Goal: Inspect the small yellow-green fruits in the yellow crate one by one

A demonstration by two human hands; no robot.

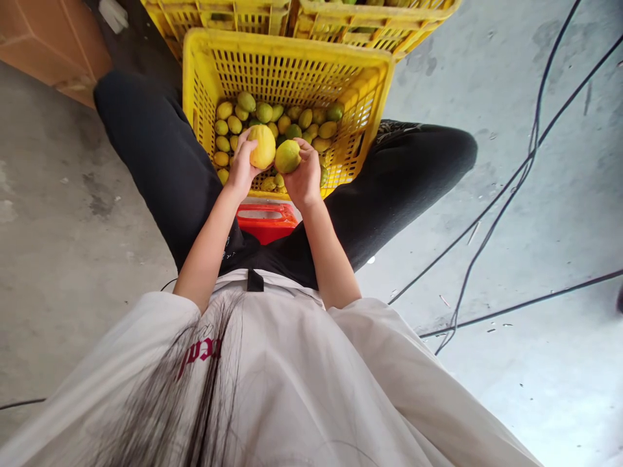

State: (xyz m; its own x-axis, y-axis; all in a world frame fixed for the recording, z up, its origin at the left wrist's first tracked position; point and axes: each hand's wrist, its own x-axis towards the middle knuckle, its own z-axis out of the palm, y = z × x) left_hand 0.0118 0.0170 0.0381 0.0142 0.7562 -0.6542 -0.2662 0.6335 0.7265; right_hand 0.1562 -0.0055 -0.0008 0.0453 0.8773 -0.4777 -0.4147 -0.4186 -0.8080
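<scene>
My left hand [242, 165] is closed around a large yellow lemon [263, 146], with the thumb on its near left side. Close beside it, my right hand [305, 174] grips a smaller yellow-green lemon [288, 156] from the right. Both fruits are held up over a yellow plastic crate [287, 50] that stands between my legs. On the crate's bottom lie several loose lemons [305, 118], some yellow and some green. My hands and the held fruits hide part of this layer.
Two more yellow crates [219, 16] holding green fruit stand behind the near one. A red plastic stool [267, 222] shows between my thighs. At the upper left is a brown cardboard box [53, 42]. Black cables [506, 188] cross the concrete floor on the right.
</scene>
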